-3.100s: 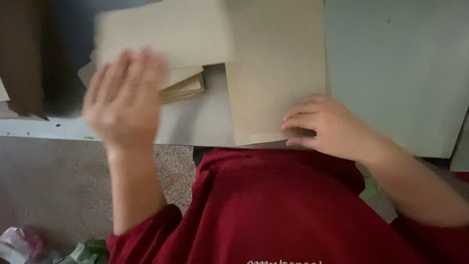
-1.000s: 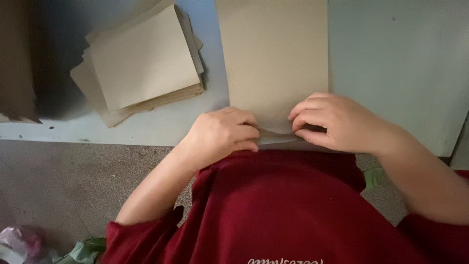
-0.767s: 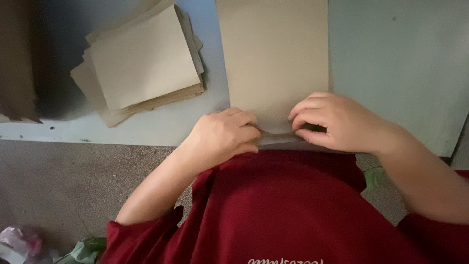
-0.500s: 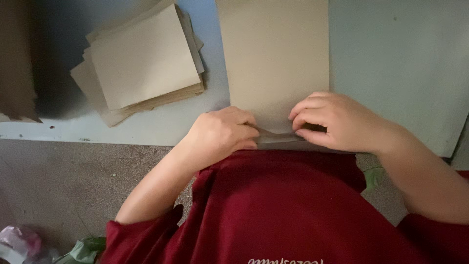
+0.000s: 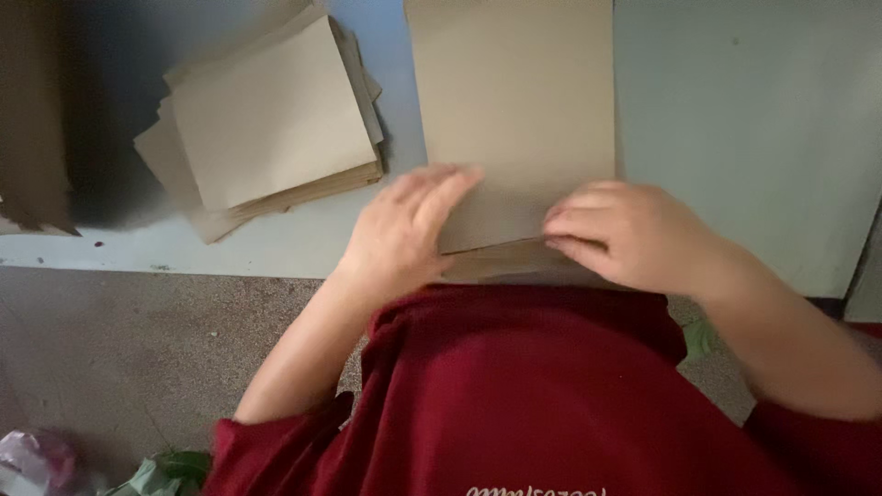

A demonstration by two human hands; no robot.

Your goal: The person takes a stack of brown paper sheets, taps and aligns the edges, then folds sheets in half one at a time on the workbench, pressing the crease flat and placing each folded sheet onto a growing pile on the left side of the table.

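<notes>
Left hand (image 5: 409,230) lies flat, fingers spread, pressing the folded near edge of my brown paper sheet (image 5: 514,110); right hand (image 5: 625,234), at three o'clock of it, curls its fingertips onto the same fold. Sheet rests on the pale blue surface (image 5: 744,119), running toward twelve o'clock. Stack of similar brown sheets (image 5: 271,119) lies at ten o'clock, apart. Red shirt (image 5: 533,395) at six o'clock.

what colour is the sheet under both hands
Plain tan-brown, like kraft paper; the sheet shows best in the head view.
</notes>
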